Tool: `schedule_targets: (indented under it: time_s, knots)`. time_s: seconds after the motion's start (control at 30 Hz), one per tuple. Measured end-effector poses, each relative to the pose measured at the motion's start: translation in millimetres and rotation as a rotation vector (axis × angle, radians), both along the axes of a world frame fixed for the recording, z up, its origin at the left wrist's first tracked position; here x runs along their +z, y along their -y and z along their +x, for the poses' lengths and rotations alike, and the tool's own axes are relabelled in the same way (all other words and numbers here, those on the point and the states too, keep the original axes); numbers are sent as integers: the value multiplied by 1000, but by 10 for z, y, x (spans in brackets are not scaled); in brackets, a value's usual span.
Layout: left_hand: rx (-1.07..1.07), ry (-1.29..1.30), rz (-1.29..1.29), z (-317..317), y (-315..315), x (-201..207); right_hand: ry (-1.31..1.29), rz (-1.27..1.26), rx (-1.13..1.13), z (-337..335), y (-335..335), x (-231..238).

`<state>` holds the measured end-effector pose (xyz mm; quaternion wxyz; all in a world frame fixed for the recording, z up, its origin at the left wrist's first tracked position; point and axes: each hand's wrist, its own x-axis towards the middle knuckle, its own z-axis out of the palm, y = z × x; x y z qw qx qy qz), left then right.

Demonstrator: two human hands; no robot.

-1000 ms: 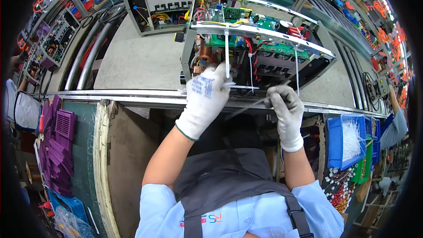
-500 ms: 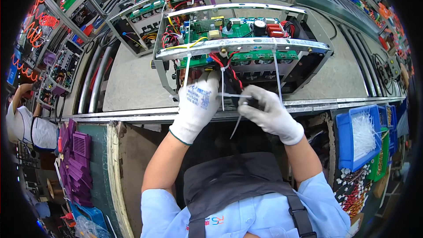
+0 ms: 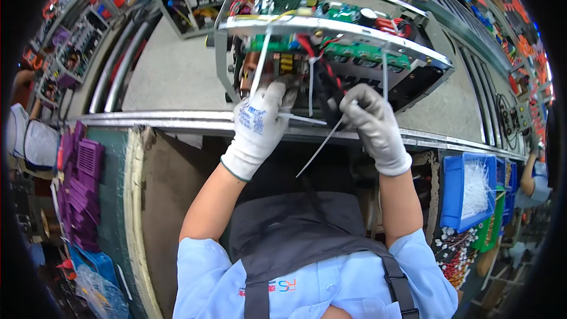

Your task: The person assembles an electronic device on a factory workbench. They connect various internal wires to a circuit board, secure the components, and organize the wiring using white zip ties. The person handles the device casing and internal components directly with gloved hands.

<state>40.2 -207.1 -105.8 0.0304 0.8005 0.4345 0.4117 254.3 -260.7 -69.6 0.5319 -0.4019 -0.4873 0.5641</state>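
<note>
In front of me stands an open metal chassis (image 3: pixel 336 31) with green circuit boards, copper coils and red and black wires inside. White cable ties hang from its front rail, and one cable tie (image 3: pixel 311 85) is looped round the wire bundle (image 3: pixel 332 77). My left hand (image 3: pixel 260 119), in a white glove, is closed at the chassis's lower left by the coils. A white cable tie (image 3: pixel 307 120) sticks out of it to the right; its fingertips are blurred. My gloved right hand (image 3: pixel 373 119) pinches another cable tie (image 3: pixel 318 151), which slants down to the left, beside the wires.
A second chassis (image 3: pixel 198 0) stands behind at left. Purple plastic parts (image 3: pixel 82 195) lie on the left bench. At right are a blue bin (image 3: pixel 452 192) of white cable ties, a green bin and loose wired connectors (image 3: pixel 452 254). Metal rollers (image 3: pixel 121 65) flank the work surface.
My right hand has moved up and away from my left, drawing its cable tie along. My left hand stays by the coils, its fingers shifted. The whole view has tilted slightly.
</note>
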Motion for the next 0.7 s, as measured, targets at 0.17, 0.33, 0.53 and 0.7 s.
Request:
schedule_targets:
  time_s: [0.17, 0.33, 0.53, 0.7]
  knots:
    - [-96, 315, -48, -193, 385, -223, -32, -8, -52, 59, 9, -27]
    - [-101, 466, -130, -246, 441, -390, 0, 16, -60, 95, 31, -97]
    - [-187, 496, -79, 116, 103, -152, 232, 51, -237, -242, 96, 108]
    - [-177, 537, -102, 300, -19, -159, 221, 126, -200, -325, 57, 94]
